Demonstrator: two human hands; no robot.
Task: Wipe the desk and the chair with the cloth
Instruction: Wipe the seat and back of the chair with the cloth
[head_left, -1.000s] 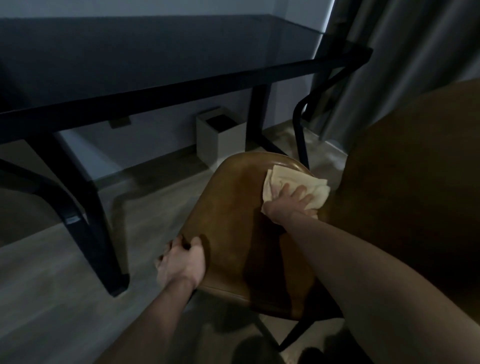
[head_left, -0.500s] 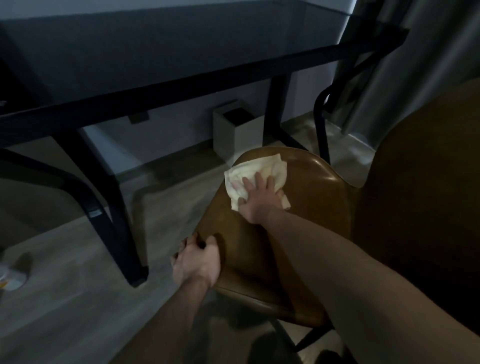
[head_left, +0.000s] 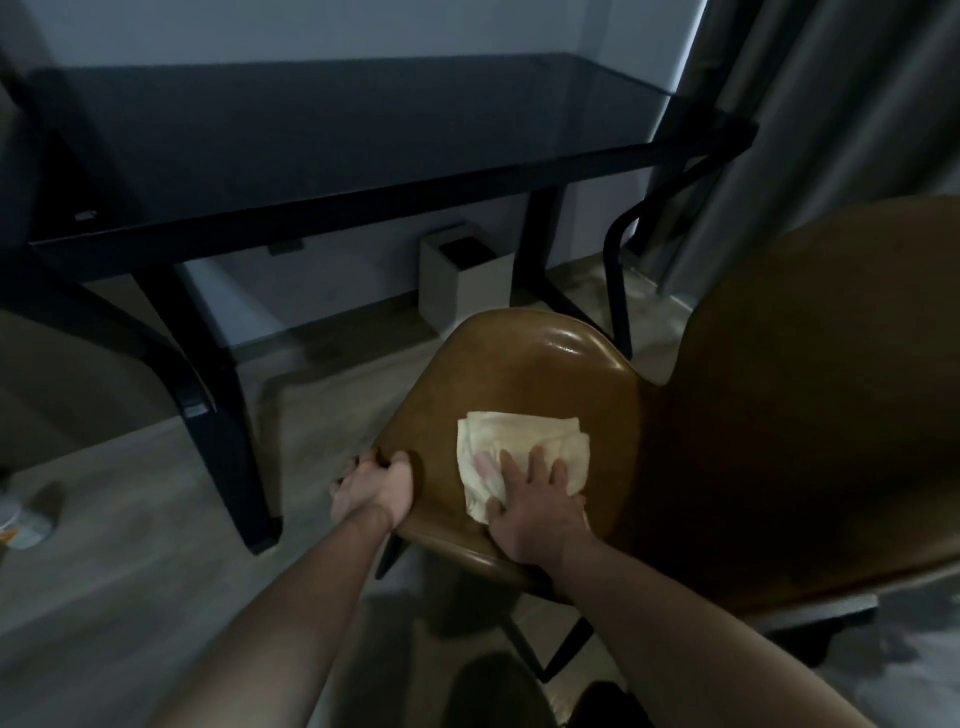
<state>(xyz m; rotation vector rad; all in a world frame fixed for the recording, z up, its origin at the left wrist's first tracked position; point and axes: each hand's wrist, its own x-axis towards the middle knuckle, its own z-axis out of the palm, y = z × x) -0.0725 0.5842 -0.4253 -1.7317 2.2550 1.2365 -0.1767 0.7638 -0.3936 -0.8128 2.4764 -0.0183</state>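
Head view: you are looking down at the brown chair (head_left: 519, 395) with the dark glass worktop (head_left: 363, 140) behind it.
Cloth: the pale folded cloth (head_left: 519, 447) lies flat on the chair seat, toward its near half, and is partly covered by your right hand.
Right hand: your right hand (head_left: 535, 504) is spread flat, fingers straight, and presses the cloth down onto the seat.
Left hand: your left hand (head_left: 374, 483) grips the seat's left edge, with the thumb on top and the fingers curled under the rim, which seems meant to steady the chair.
Step in hand: you appear to be wiping the seat, with the cloth on its near part.
Done so far: you cannot tell from this view whether the worktop has been wiped; its surface is dark and shows no clear streaks or dust.
Left to do: the far part of the seat, where a sheen catches the light, and the tall brown backrest (head_left: 831, 389) to the right look like the remaining chair surfaces, plus the worktop if it has not been covered.
Surroundings: a small pale bin (head_left: 457, 280) stands on the floor under the worktop, and a grey curtain (head_left: 831, 104) hangs at the right.
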